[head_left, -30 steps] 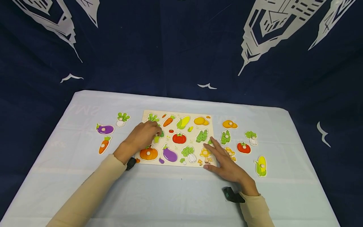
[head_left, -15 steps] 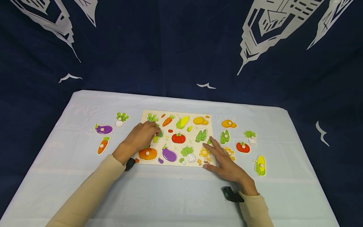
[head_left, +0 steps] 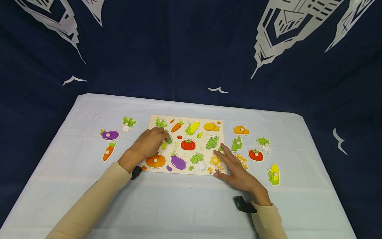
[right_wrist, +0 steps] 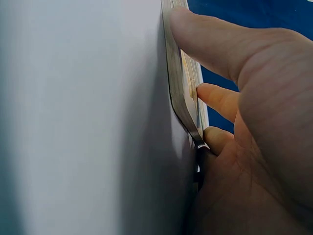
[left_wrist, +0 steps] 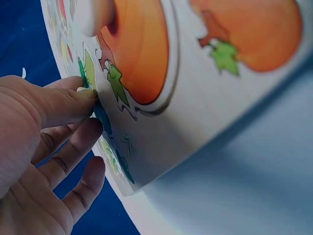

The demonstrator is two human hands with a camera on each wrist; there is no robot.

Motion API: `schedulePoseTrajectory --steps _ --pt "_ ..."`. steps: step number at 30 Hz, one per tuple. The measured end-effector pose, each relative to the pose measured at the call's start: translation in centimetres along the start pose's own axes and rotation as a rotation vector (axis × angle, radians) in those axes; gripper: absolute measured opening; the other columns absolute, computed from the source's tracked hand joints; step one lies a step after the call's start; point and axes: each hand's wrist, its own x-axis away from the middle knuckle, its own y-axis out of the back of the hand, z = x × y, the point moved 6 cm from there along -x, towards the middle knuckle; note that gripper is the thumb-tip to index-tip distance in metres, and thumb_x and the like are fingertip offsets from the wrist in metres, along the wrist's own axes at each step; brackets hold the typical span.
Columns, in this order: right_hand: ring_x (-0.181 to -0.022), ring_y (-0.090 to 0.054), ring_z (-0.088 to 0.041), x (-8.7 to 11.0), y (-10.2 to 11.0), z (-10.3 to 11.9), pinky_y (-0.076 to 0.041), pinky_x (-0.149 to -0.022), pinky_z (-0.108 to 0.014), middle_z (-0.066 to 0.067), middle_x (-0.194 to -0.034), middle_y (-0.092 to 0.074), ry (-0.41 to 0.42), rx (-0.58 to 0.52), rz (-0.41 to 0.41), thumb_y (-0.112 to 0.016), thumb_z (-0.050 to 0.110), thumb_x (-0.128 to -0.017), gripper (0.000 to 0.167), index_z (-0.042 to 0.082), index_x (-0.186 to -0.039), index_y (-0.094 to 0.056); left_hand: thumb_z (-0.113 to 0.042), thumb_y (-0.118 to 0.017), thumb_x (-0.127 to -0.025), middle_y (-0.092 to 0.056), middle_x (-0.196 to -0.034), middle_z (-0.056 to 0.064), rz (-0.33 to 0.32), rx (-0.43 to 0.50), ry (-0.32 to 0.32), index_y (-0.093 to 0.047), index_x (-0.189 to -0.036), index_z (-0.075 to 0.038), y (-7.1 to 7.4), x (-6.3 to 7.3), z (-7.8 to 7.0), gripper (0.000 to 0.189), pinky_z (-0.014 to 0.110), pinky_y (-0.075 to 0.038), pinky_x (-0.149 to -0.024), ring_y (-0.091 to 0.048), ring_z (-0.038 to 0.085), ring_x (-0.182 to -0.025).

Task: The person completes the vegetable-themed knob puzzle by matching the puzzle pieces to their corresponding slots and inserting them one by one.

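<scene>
Two hands touch the puzzle board (head_left: 201, 142) in the head view: the left hand (head_left: 150, 143) at the left-side broccoli piece (head_left: 169, 140), the right hand (head_left: 238, 174) along the right edge. In the left wrist view, thumb and finger pinch its knob (left_wrist: 83, 89); in the right wrist view, fingers (right_wrist: 217, 100) lie spread.

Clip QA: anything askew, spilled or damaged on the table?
Nothing stands out. The puzzle board looks undamaged, the pumpkin piece looks seated, and loose pieces lie face up on both sides. The left hand partly hides the broccoli piece, so its fit is unclear.
</scene>
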Motion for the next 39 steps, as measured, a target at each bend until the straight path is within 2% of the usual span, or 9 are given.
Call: schedulePoseTrajectory --steps 6,14,19,24,31,35,39 --pt "-0.156 -0.003 -0.034 0.1 0.2 -0.2 -0.013 -0.117 -0.070 -0.006 -0.170 -0.004 -0.008 0.006 -0.003 -0.076 0.039 -0.088 0.082 0.027 -0.157 -0.033 -0.008 -0.065 -0.096 -0.068 -0.114 0.008 -0.014 0.006 0.010 -0.071 -0.117 -0.012 0.4 0.2 0.1 0.022 0.045 -0.053 -0.097 -0.061 0.026 -0.108" --pt "-0.156 -0.003 -0.034 0.1 0.2 -0.2 -0.013 -0.117 -0.069 -0.006 -0.170 -0.005 -0.005 0.008 -0.005 -0.076 0.039 -0.088 0.082 0.027 -0.157 -0.033 -0.011 -0.068 -0.095 -0.065 -0.124 0.009 -0.021 0.048 0.073 -0.071 -0.119 -0.011 1.3 1.1 0.7 0.025 0.049 -0.047 -0.105 -0.057 0.028 -0.121" --pt "-0.156 -0.003 -0.034 0.0 0.1 -0.2 -0.013 -0.117 -0.069 -0.005 -0.171 -0.004 -0.001 0.005 -0.003 -0.075 0.038 -0.088 0.082 0.027 -0.157 -0.032 -0.010 -0.067 -0.095 -0.067 -0.118 0.008 -0.059 0.073 0.055 -0.072 -0.116 -0.009 2.1 2.2 1.2 0.022 0.049 -0.049 -0.101 -0.059 0.028 -0.115" --pt "-0.156 -0.003 -0.034 -0.1 -0.1 0.0 -0.013 -0.117 -0.070 -0.005 -0.171 -0.004 -0.001 0.000 -0.005 -0.076 0.039 -0.088 0.082 0.027 -0.157 -0.033 -0.009 -0.067 -0.095 -0.068 -0.110 0.008 -0.095 0.049 0.051 -0.073 -0.112 -0.008 3.1 3.6 2.4 0.019 0.047 -0.051 -0.094 -0.060 0.026 -0.104" --pt "-0.156 -0.004 -0.035 0.0 -0.3 -0.2 -0.013 -0.117 -0.071 -0.005 -0.171 -0.005 -0.018 0.000 -0.008 -0.076 0.039 -0.087 0.083 0.027 -0.157 -0.033 -0.007 -0.068 -0.093 -0.069 -0.114 0.011 -0.093 0.052 0.102 -0.071 -0.115 -0.006 4.3 5.7 4.2 0.022 0.053 -0.047 -0.099 -0.061 0.032 -0.111" --pt "-0.156 -0.005 -0.035 0.1 -0.1 -0.2 -0.014 -0.116 -0.071 -0.005 -0.171 -0.005 -0.012 0.002 -0.013 -0.076 0.039 -0.088 0.082 0.027 -0.157 -0.033 -0.006 -0.067 -0.093 -0.068 -0.118 0.014 -0.114 0.094 0.142 -0.070 -0.114 -0.005 5.3 6.7 5.2 0.021 0.055 -0.046 -0.100 -0.060 0.035 -0.116" --pt "-0.156 -0.004 -0.035 0.1 0.0 0.0 -0.013 -0.116 -0.071 -0.006 -0.170 -0.005 -0.003 -0.003 -0.014 -0.076 0.039 -0.088 0.082 0.026 -0.157 -0.033 -0.002 -0.067 -0.093 -0.068 -0.116 0.016 -0.139 0.155 0.178 -0.070 -0.113 -0.004 6.4 7.6 6.3 0.020 0.055 -0.048 -0.096 -0.060 0.034 -0.108"
